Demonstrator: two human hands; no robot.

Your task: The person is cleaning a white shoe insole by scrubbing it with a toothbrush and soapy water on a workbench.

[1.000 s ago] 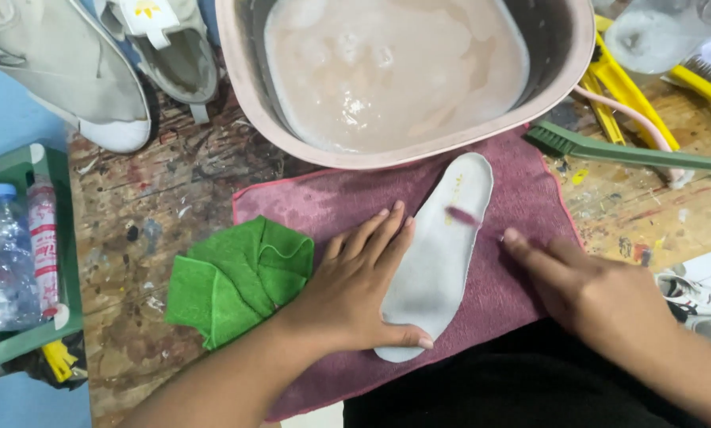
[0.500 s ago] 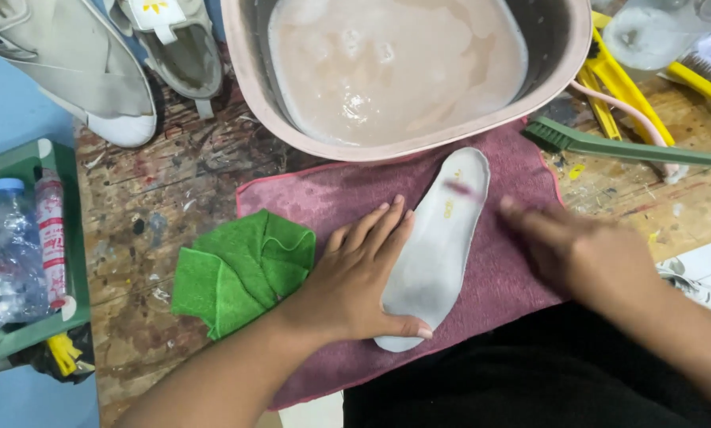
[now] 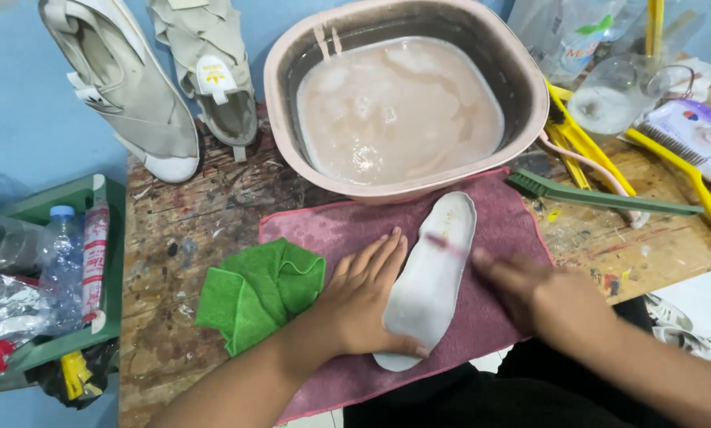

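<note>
A white shoe insole (image 3: 431, 277) lies lengthwise on a dull pink towel (image 3: 514, 214) spread on the worn wooden table. My left hand (image 3: 363, 297) rests flat on the towel against the insole's left edge, thumb pressing on its heel end. My right hand (image 3: 546, 297), blurred, lies on the towel just right of the insole with fingers pointing at it; whether it touches the insole is unclear. Neither hand grips anything.
A pink basin (image 3: 288, 135) of cloudy soapy water stands behind the towel. A folded green cloth (image 3: 256, 293) lies left of my hand. Two beige shoes (image 3: 149, 87) sit at back left, a green brush (image 3: 601, 198) and yellow brushes at right, a green crate (image 3: 78, 198) with bottles at left.
My right hand has shifted slightly along the towel beside the insole and is blurred now. The left hand stays pressed at the insole's heel. The view has tilted down a little.
</note>
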